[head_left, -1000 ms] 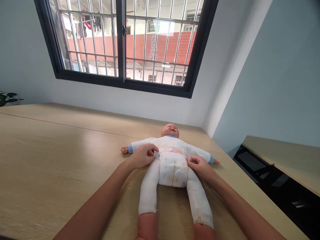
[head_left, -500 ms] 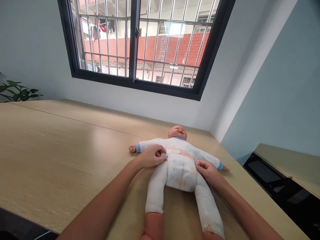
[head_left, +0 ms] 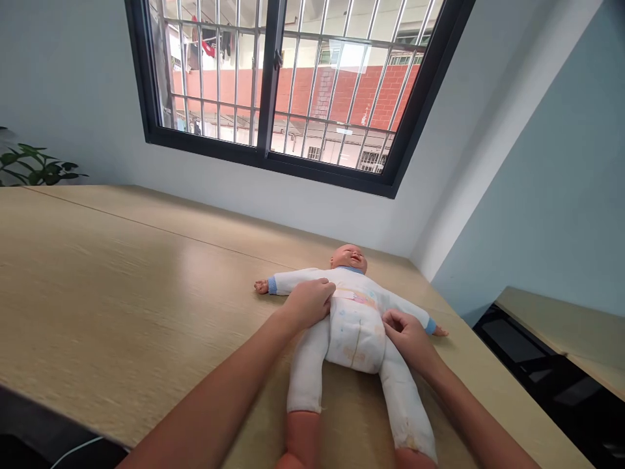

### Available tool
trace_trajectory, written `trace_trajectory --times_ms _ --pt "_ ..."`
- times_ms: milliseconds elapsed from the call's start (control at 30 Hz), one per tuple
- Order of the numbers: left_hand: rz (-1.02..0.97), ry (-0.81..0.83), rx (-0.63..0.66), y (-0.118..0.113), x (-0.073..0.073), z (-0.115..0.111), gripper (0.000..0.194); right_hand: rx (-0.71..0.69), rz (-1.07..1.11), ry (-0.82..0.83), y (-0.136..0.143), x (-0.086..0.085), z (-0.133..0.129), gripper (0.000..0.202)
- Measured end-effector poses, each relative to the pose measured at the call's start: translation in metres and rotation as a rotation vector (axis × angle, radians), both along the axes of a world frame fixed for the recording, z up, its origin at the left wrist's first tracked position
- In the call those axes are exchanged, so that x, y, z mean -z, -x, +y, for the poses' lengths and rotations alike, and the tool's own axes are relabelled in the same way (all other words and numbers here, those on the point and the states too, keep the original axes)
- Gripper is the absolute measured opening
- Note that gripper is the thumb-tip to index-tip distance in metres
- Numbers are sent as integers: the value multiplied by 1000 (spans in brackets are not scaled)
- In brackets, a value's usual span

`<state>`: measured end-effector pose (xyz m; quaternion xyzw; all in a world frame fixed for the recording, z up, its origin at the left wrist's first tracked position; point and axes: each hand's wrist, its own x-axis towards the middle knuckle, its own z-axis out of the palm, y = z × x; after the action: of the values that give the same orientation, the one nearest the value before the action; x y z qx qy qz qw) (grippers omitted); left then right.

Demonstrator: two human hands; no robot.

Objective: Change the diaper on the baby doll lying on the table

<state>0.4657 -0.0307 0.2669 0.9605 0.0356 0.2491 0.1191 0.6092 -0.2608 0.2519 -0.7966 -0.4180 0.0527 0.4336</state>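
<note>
A baby doll point(head_left: 349, 277) in a white suit with blue cuffs lies on its back on the wooden table, head away from me and arms spread. Round its hips is a white diaper point(head_left: 355, 339) with a printed waistband. My left hand point(head_left: 311, 303) is closed at the waistband's left side, its fingertips bent against the diaper edge and partly hidden. On the opposite hip, my right hand point(head_left: 406, 333) pinches the diaper's right edge between thumb and curled fingers. The doll's bare lower legs point toward me.
The wide wooden table point(head_left: 122, 280) runs to the wall under a barred window point(head_left: 273, 85). A leafy plant point(head_left: 41, 166) shows at the far left. Right of the table stands a lower unit with a glossy black front point(head_left: 541, 371).
My left hand has moved slightly up and inward along the waistband, and its fingers have closed more. My right hand stays at the right hip. The view has shifted a little.
</note>
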Motion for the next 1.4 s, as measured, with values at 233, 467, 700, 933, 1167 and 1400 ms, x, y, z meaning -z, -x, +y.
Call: trace_trajectory --times_ms 233,467,700,933,1167,1400 --pt "-110 58 167 4 4 9 27 26 -156 60 0 -10 -9 25" --pt "-81 -18 126 -7 4 -1 23 59 -433 115 -5 -3 11 16" --pt "-81 1 85 -4 3 -3 23 -56 -331 103 -8 -7 3 18" --pt "-99 117 104 -2 1 -5 28 73 -392 130 -7 -5 13 25" --pt "-131 382 70 16 3 21 33 105 -259 31 -10 -10 -17 31" --pt "-162 491 130 16 3 -2 35 25 -232 -171 -1 -9 -9 29"
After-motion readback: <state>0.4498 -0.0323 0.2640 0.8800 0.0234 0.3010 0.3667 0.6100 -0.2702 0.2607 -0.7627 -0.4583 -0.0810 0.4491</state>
